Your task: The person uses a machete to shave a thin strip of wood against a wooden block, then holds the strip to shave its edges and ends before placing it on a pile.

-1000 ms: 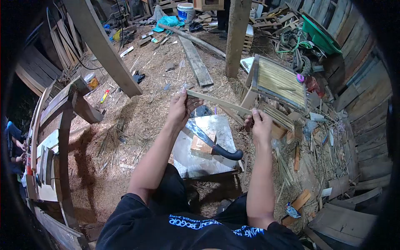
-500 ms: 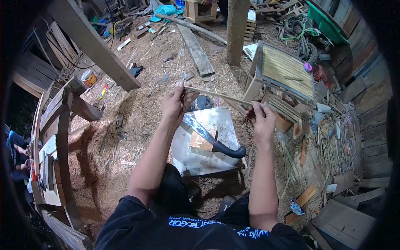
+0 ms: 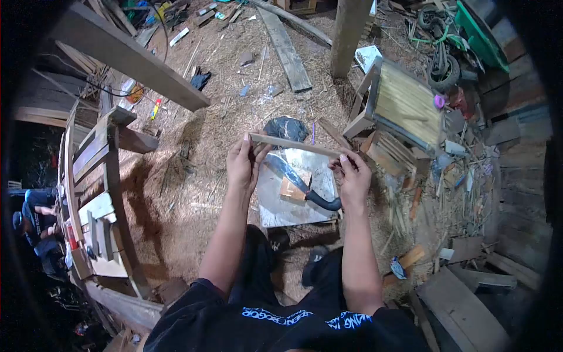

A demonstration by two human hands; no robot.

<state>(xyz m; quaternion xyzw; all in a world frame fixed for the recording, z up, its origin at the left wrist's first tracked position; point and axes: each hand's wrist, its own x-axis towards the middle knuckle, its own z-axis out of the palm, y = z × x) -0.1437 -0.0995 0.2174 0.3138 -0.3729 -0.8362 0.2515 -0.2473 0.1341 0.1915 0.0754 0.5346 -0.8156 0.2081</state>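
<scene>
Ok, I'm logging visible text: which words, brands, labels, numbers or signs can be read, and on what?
"BOGOR": black cloth shirt, white print; preceding letters unclear.
"KING IN": same shirt, partly lost in folds, less certain.
Smaller shirt print: too blurred.
Crumpled blue-and-white wrapper, red-and-yellow object: too small to read.
Pale wooden strip, black-handled metal blade: none legible.

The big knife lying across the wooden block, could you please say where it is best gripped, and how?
Probably by its black curved handle, coming from the person's right: the handle reaches past the wooden block toward that side, while the blade points away to the left. The right hand is nearest, but must first release the wooden strip.
</scene>
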